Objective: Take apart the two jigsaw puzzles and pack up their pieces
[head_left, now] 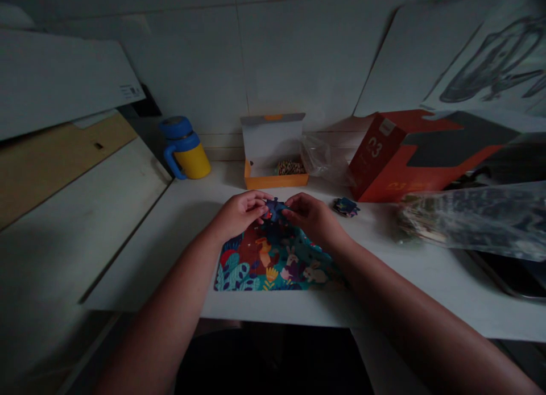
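A colourful jigsaw puzzle [267,264] with rabbits and plants lies flat near the front of the white table. Above its far edge, my left hand [245,212] and my right hand [307,214] meet from either side at a dark blue puzzle piece [276,208]. The fingers of both hands are pinched on it, one hand at each side. My hands and forearms cover part of the puzzle's upper edge and right side. A small stack of puzzle pieces [346,206] sits to the right of my right hand.
An open orange box [276,181] with pieces inside stands against the wall. To its left is a blue and yellow mug [187,150]. A red box [384,162], a clear plastic bag [478,216] and a dark device [512,275] occupy the right side. Boards [63,173] lean at left.
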A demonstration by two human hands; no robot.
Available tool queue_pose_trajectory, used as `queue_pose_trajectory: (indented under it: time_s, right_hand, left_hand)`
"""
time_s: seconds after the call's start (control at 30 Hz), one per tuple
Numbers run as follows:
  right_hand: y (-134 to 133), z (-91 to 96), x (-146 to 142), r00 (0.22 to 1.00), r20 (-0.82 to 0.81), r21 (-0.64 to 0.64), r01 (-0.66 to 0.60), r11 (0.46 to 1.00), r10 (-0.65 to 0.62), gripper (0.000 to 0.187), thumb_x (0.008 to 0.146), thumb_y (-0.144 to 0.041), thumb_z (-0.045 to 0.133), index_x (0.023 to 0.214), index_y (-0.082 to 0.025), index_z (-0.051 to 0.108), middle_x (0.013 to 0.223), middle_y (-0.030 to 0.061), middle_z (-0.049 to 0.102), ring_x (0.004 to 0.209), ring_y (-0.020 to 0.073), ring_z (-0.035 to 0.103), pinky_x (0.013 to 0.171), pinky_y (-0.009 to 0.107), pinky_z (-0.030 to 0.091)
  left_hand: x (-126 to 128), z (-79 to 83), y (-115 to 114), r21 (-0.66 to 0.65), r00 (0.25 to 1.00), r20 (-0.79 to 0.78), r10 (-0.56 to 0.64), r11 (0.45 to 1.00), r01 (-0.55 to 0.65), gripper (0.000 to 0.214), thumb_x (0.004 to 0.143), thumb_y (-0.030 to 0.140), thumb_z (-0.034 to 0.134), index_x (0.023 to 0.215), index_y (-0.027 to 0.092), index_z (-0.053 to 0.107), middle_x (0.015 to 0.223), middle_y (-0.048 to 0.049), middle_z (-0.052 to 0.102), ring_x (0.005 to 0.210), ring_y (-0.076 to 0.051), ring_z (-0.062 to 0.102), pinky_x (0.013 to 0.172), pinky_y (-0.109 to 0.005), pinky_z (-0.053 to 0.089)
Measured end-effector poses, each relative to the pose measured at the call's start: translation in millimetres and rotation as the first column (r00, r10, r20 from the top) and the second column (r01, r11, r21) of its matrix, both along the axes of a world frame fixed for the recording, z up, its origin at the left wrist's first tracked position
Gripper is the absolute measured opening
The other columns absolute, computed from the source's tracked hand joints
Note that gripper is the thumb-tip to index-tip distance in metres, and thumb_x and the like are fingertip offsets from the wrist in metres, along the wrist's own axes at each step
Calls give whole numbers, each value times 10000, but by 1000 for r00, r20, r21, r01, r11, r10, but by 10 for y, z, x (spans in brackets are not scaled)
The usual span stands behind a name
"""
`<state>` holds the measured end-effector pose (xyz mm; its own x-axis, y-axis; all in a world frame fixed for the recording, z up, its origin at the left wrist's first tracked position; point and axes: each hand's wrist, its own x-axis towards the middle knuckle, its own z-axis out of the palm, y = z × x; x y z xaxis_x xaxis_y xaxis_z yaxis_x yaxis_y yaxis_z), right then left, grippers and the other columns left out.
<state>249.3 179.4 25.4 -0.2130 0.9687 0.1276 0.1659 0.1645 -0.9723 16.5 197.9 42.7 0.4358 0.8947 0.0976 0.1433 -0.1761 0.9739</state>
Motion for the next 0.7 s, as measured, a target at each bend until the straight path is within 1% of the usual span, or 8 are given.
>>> queue_pose_trajectory:
  time_s: [0.07,0.17,0.23,0.3,0.43,0.5,0.63,0.7]
  right_hand:
    - [-17,30,-5,1000,-10,-21,20,1000,-20,388,831,-466,767,1105,-220,643,836,-2,696,696,147,682,636,267,543]
    - [-50,75,-32,990,-133,-106,29,994,-43,495,802,-439,789,1222,-233,625,914,-5,672,762,165,735,734,317,613]
    - [-62,90,-46,976,-211,-147,25,989,-56,510,787,-445,805,1214,-241,616,935,-10,651,800,177,752,790,346,632]
    - [-57,89,-45,972,-229,-168,20,986,-59,489,790,-465,807,1174,-240,603,927,-8,656,802,179,753,785,345,635]
    - [-18,66,-12,990,-124,-130,47,990,-63,505,801,-502,797,1160,-223,578,869,9,702,737,168,725,671,293,604]
    - [-5,57,4,994,-75,-92,70,993,-77,510,800,-503,796,1168,-208,602,855,16,708,719,162,710,657,282,588]
    - [-13,43,19,995,41,-11,95,995,-94,515,828,-495,766,1242,-197,694,968,54,731,705,148,694,642,266,555]
    - [-25,29,19,986,131,5,105,994,-105,553,850,-493,748,1324,-213,694,984,60,745,693,147,683,624,261,529]
  left_hand:
    - [2,-13,9,5,1000,5,13,1000,-13,331,914,271,683,1234,187,655,892,-31,687,830,-153,671,699,-268,576]
    - [20,-26,15,-8,998,28,57,998,-57,313,910,237,673,1214,172,637,895,-30,698,817,-148,686,714,-269,575]
    - [43,-34,11,-19,996,45,78,997,-78,316,903,236,680,1207,165,626,904,-32,707,794,-142,688,716,-269,572]
    - [72,-40,0,-31,996,52,79,997,-77,329,900,260,695,1205,163,623,909,-36,712,802,-147,692,724,-276,572]
    - [132,-44,-29,-45,996,65,61,997,-58,346,889,310,726,1188,162,632,903,-42,711,832,-160,694,726,-279,573]
    - [152,-43,-41,-48,996,72,59,997,-56,343,892,307,724,1191,163,636,906,-42,712,836,-159,694,730,-278,573]
    - [172,-46,-49,-74,994,92,62,996,-55,365,900,281,718,1234,167,623,919,-44,734,852,-161,705,776,-290,577]
    - [176,-56,-46,-100,992,104,68,993,-58,397,887,287,741,1244,169,613,918,-42,745,841,-159,709,809,-304,577]
